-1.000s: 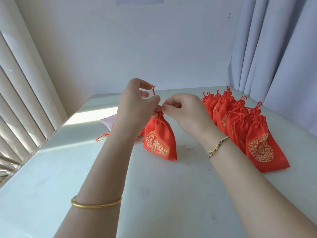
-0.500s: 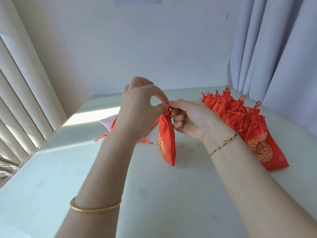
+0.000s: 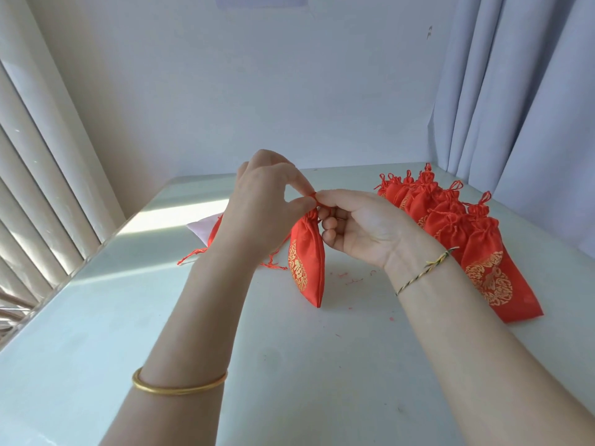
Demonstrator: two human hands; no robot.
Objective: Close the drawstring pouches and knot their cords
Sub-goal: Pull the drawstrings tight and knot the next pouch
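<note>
Red pouch (image 3: 307, 265) hangs by its cord (image 3: 314, 197) between two hands

Red satin with a gold emblem, the pouch is held up over the middle of the pale table (image 3: 289, 365). Its neck is gathered tight, and its bottom corner is at or just above the tabletop; contact cannot be made out. The left hand (image 3: 264, 204) is seen from the back, with thumb and forefinger closed in a pinch on the cord right above the gathered neck. The right hand (image 3: 360, 226) faces palm up just beside it. Its thumb and forefinger nip the same cord from the other side, and its remaining fingers curl in towards the palm against the pouch's top. The fingertips of the two hands nearly meet.

To the right, a row of closed pouches (image 3: 483, 265) lies overlapping along the table, their cords in small loops at the necks. Behind the left wrist lie more red fabric (image 3: 214, 233) with loose cord ends and a pale pink bag (image 3: 201, 228). Bits of red thread (image 3: 354, 281) dot the table near the right wrist. A gold bangle (image 3: 178, 386) circles the left forearm and a braided bracelet (image 3: 425, 272) the right wrist. Blinds (image 3: 38, 188) stand at the left, a grey curtain (image 3: 531, 107) at the right
</note>
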